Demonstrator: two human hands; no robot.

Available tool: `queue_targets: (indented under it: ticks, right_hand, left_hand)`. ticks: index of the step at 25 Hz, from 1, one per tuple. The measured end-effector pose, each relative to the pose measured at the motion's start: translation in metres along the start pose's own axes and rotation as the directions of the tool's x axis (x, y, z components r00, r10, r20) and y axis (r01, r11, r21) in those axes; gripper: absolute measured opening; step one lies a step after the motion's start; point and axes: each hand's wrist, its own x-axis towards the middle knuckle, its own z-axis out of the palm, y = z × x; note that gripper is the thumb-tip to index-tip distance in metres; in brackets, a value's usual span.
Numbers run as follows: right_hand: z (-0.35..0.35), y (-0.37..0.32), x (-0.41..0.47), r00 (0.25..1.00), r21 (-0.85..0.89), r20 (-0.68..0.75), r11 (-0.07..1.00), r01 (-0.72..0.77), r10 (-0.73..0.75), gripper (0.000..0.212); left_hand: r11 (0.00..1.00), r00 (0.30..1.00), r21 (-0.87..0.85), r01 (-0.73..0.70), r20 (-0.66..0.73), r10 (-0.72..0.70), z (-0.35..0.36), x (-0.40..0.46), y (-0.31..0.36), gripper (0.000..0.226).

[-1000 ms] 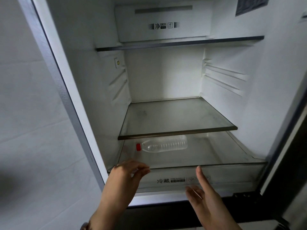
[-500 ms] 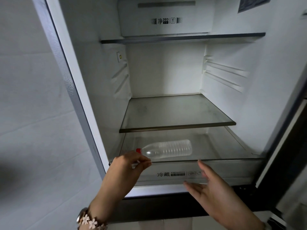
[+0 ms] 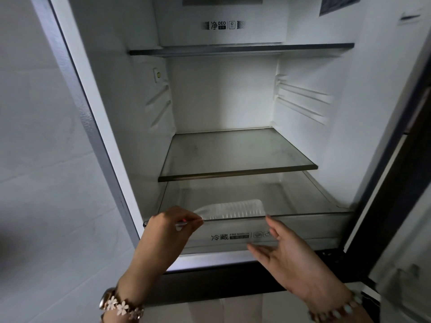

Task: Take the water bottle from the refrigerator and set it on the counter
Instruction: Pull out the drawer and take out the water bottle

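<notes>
Clear ribbed plastic, the water bottle [image 3: 233, 209] lies on its side in the pulled-out drawer [image 3: 303, 226], just behind its front rim. Left hand [image 3: 169, 231] pinches the bottle's neck end; right hand [image 3: 286, 250] is spread loose before the drawer front, with free room under the glass shelf [image 3: 233, 155].

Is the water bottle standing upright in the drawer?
No, the water bottle lies on its side in the clear drawer, near the left hand.

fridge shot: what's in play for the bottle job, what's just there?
In play:
water bottle, on its side in the drawer
drawer
left hand, at the cap end
right hand, open

Just there:
glass shelf
upper shelf
</notes>
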Motion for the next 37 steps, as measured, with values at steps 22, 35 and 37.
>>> queue_targets:
  ticks: [22,35,37]
  right_hand:
    - [0.059,-0.069,0.128,0.982,-0.685,0.162,-0.704,0.184,0.1,0.09]
    - [0.042,-0.064,0.136,0.98,-0.766,0.176,-0.639,0.076,-0.095,0.041]
    - [0.041,-0.068,0.138,0.977,-0.733,0.187,-0.677,0.069,-0.103,0.042]
  left_hand:
    - [0.717,0.609,0.671,-0.188,0.652,-0.451,0.053,0.108,-0.017,0.065]
    - [0.669,0.618,0.717,-0.198,0.621,-0.482,0.047,0.094,-0.013,0.032]
    - [0.688,0.624,0.699,-0.194,0.629,-0.464,0.041,0.098,-0.012,0.031]
